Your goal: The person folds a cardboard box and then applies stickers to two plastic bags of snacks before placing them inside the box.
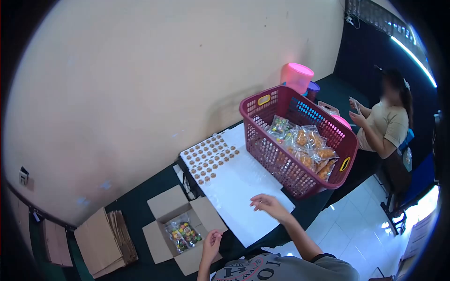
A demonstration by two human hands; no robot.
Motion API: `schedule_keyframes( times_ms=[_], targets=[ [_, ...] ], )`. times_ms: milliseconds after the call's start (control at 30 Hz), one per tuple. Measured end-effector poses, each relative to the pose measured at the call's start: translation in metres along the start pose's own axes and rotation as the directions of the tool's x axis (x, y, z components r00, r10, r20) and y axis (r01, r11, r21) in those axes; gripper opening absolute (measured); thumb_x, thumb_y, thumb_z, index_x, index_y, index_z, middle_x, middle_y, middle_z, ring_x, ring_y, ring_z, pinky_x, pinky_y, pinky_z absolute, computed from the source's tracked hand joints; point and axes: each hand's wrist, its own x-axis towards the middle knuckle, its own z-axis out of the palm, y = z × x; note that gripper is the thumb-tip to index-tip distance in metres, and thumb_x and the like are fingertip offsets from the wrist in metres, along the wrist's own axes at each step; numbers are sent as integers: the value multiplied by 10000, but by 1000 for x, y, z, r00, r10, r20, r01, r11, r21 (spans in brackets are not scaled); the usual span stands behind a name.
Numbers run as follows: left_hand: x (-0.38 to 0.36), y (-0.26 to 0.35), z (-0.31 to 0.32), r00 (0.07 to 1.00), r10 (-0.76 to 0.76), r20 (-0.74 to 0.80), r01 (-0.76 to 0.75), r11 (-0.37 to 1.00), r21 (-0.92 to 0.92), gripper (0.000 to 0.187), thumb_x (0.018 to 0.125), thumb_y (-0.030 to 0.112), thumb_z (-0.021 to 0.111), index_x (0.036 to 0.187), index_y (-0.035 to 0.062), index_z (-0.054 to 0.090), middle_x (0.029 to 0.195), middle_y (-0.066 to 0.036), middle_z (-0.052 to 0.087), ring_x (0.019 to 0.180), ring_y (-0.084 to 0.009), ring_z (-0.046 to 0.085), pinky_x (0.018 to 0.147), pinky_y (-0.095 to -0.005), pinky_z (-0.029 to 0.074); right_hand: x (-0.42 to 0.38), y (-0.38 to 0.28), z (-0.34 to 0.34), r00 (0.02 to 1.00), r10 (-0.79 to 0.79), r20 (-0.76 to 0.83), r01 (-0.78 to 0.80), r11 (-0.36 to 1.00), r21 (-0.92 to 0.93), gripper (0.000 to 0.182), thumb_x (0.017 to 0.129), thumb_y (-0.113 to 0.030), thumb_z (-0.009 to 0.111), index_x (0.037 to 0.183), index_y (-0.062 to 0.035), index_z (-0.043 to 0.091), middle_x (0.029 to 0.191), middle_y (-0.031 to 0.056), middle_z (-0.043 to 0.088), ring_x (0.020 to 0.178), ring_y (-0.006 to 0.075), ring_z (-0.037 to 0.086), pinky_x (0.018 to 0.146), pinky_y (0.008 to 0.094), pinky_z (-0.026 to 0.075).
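Note:
My left hand (213,239) is by the right flap of an open cardboard box (161,211), its fingers loosely bent and nothing visible in them. Clear bags of colourful pieces (183,232) lie inside that box. Over a white sheet (236,187) hovers my right hand (268,206), fingers extended and apart, with no object showing. Rows of small round brown stickers (206,157) cover the far left part of the sheet. Beyond my right hand stands a maroon laundry basket (276,157) holding several clear bags of orange-brown snacks (304,140) and colourful pieces (280,125).
Flattened cardboard boxes (101,243) are stacked at the left of the dark table. A pink container (298,77) stands behind the basket, against the wall. A co-worker (386,117) sits at the far right with both hands raised, and a blue chair (415,180) is nearby.

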Motion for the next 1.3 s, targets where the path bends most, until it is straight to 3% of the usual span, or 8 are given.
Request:
schedule_keyframes(
  times_ms=[300, 367, 500, 767, 867, 1000, 1100, 1300],
  targets=[
    [53, 15, 81, 995, -18, 98, -3, 978, 208, 247, 870, 112, 492, 1088, -3, 477, 951, -109, 595, 844, -149, 569, 764, -253, 450, -13, -123, -143, 917, -340, -209, 259, 906, -335, 171, 830, -98, 529, 952, 16, 566, 867, 50, 592, 772, 84, 541, 696, 220, 433],
    [68, 20, 99, 994, 19, 110, -42, 975, 217, 251, 866, 122, 500, 1082, -5, 481, 952, -111, 596, 842, -150, 570, 751, -258, 454, -3, -137, -169, 942, -310, -126, 191, 807, -559, 174, 818, -92, 533, 953, 14, 564, 860, 61, 598, 761, 100, 554, 685, 233, 439],
    [87, 35, 135, 993, 51, 108, -79, 959, 271, 270, 858, 139, 505, 1080, -14, 492, 937, -139, 605, 844, -182, 598, 761, -290, 463, 37, -129, -211, 891, -449, 74, 349, 571, -743, 172, 806, -110, 541, 925, 11, 566, 826, 121, 596, 739, 206, 581, 657, 305, 456],
    [80, 34, 166, 984, 58, 169, -111, 941, 321, 273, 847, 142, 529, 1065, -20, 499, 918, -145, 607, 833, -197, 607, 753, -284, 470, 200, -31, -299, 979, -195, 63, 132, 364, -922, 174, 737, -154, 579, 831, -9, 572, 791, 156, 594, 770, 314, 577, 712, 374, 466],
    [77, 37, 164, 989, -42, 140, -20, 909, 417, 286, 852, 161, 527, 1077, -13, 500, 958, -142, 605, 891, -203, 596, 796, -306, 461, 258, 30, -333, 992, -124, -25, 4, 232, -973, 284, 694, -153, 630, 938, -25, 561, 896, 173, 582, 844, 304, 579, 734, 414, 461],
    [71, 30, 149, 993, 92, 76, -115, 901, 418, 276, 845, 97, 512, 1107, 13, 490, 952, -114, 592, 821, -174, 583, 683, -284, 456, 274, 73, -319, 891, -240, -385, -327, 248, -912, 696, 594, -56, 686, 1202, -43, 349, 1115, 258, 432, 921, 387, 540, 736, 394, 489],
    [69, 18, 136, 993, 120, -5, -105, 883, 458, 276, 839, 96, 517, 1103, 20, 493, 947, -112, 593, 799, -186, 589, 668, -295, 457, 274, 92, -306, 853, -292, -431, -407, 142, -902, 807, 561, -12, 700, 1245, -25, 271, 1111, 254, 442, 950, 340, 546, 704, 377, 499],
    [62, 15, 134, 989, 125, -78, -70, 864, 498, 279, 836, 108, 519, 1099, 21, 496, 930, -120, 594, 784, -187, 588, 655, -299, 458, 296, 110, -317, 898, -329, -291, -310, -6, -951, 570, 712, -108, 580, 1220, -22, 336, 856, 153, 603, 696, 284, 615, 557, 383, 497]
  ],
)
